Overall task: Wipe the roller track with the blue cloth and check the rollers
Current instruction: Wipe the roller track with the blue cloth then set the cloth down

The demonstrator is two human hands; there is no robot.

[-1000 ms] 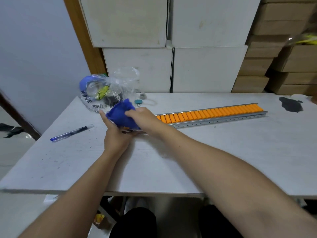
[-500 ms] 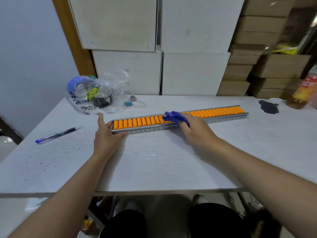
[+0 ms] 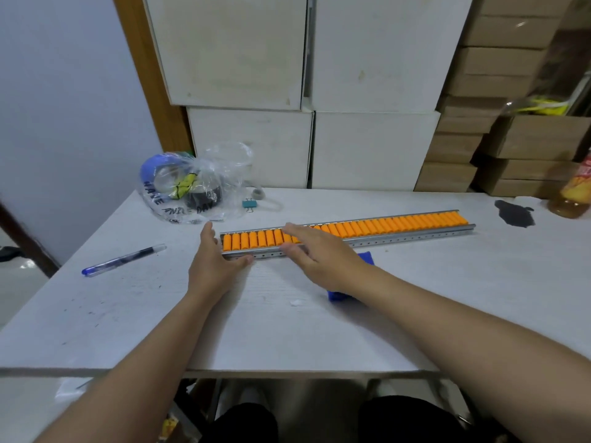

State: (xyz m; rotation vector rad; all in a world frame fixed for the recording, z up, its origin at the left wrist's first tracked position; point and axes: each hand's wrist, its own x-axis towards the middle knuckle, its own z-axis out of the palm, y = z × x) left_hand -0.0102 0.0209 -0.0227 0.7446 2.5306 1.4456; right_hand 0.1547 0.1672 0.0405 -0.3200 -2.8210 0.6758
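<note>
A long metal roller track with orange rollers lies across the white table. My left hand rests at the track's left end, thumb on the near rail and fingers around the end. My right hand lies flat, fingers stretched over the rollers left of the middle. It holds nothing. The blue cloth lies on the table under my right wrist, mostly hidden by the arm.
A clear plastic bag with tape rolls sits at the back left, a teal binder clip beside it. A blue pen lies at the left. A dark stain and a bottle are at the right. Boxes stand behind.
My right hand has let go of the blue cloth, which now lies on the table, and has moved left onto the rollers with flat fingers. The left hand stays at the track's end.
</note>
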